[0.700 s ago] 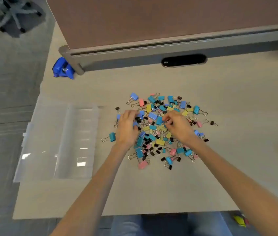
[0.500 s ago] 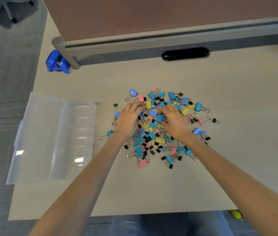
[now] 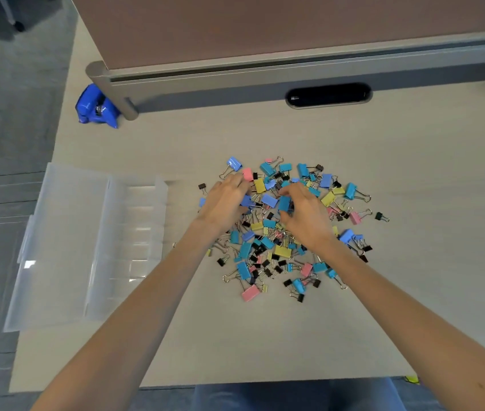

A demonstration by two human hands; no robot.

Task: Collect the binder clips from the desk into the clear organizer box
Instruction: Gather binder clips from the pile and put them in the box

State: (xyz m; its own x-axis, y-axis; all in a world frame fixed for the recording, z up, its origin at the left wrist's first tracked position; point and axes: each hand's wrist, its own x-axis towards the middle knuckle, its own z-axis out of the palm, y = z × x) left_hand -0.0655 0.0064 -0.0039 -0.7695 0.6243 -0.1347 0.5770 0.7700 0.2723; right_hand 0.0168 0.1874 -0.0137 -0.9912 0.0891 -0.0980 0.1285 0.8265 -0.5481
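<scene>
Our left hand (image 3: 225, 203) lies on the clips (image 3: 282, 229) at frame centre, grip unclear; our right hand (image 3: 306, 216) pinches a blue clip (image 3: 284, 203). We should scoop handfuls toward the empty box (image 3: 87, 247), left.

You have only one view, a wide-angle camera on your head, looking forward and steeply down at close range over the desk (image 3: 265, 336), toward the partition (image 3: 265, 25) at its far edge.
</scene>
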